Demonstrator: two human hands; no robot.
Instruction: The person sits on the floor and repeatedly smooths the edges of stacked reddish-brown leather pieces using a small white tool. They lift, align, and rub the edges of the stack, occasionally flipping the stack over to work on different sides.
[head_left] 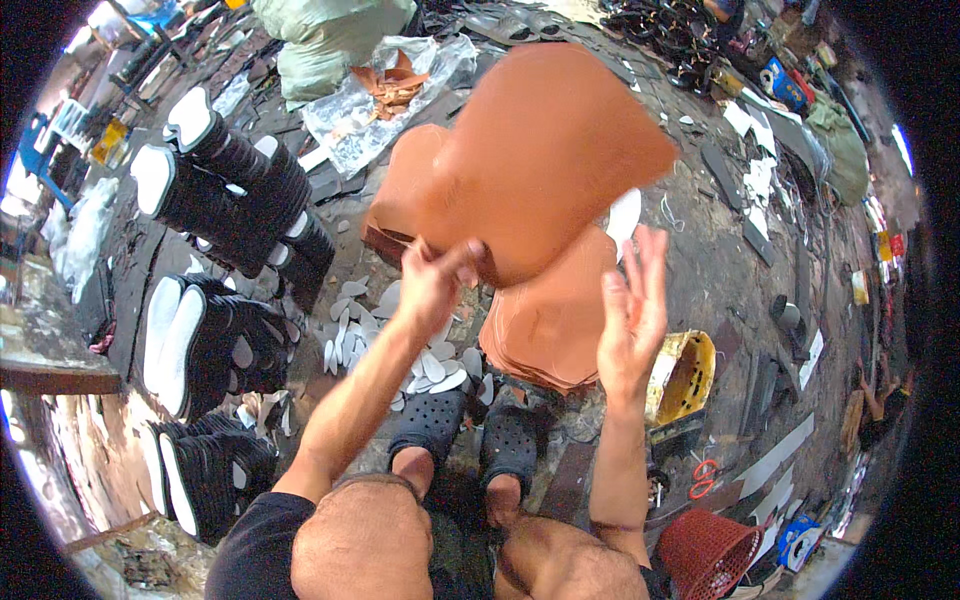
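Observation:
My left hand pinches the near left edge of a large orange-brown sheet, which looks like leather or thin sole material. The sheet is raised and slightly blurred, its far end tilted up. Below it, partly hidden, is a stack of similar brown sheets on the floor in front of my feet. More brown sheets show behind its left side. My right hand is held up to the right of the stack, fingers stretched and apart, with nothing in it.
White oval pieces lie scattered by my clogs. Bundles of black-and-white soles stand at the left. To the right are a yellow basket, orange-handled scissors and a red basket. A pale sack stands far off.

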